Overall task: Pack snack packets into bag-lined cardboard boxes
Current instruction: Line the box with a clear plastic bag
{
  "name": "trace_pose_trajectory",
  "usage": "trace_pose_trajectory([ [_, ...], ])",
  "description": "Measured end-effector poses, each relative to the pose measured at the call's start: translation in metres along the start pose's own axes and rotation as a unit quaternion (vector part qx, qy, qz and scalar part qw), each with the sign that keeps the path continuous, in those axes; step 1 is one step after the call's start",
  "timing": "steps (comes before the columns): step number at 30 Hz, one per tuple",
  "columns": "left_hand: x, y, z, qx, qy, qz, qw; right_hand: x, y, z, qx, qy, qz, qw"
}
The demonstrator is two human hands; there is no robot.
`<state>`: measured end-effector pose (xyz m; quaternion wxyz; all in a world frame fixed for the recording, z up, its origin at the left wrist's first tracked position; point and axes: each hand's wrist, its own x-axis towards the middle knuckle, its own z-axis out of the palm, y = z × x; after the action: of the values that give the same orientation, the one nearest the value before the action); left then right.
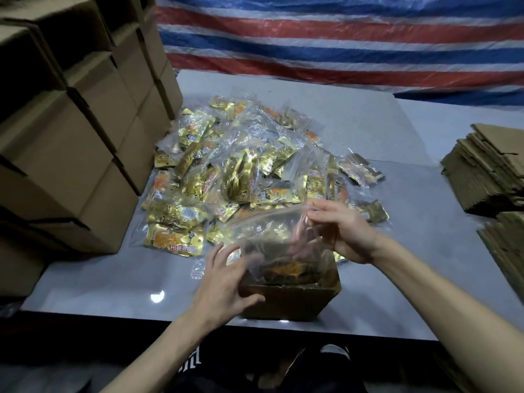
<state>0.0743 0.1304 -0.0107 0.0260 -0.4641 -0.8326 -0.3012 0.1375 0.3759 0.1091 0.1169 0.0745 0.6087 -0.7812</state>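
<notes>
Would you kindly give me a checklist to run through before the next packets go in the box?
1. Box upright on table: ok.
2. Bag inside box, mouth raised: ok.
3. Right hand pinches bag rim: ok.
4. Left hand touches box side: ok.
5. Packets piled just behind box: ok.
6. Room left in bag: cannot tell.
</notes>
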Motion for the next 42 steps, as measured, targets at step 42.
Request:
trace_pose_trajectory([
  [42, 0.024, 0.008, -0.028, -0.092, -0.013, -0.040, 0.995, -0.022, 0.066, -0.021, -0.538, 0.173, -0.184, 0.804],
])
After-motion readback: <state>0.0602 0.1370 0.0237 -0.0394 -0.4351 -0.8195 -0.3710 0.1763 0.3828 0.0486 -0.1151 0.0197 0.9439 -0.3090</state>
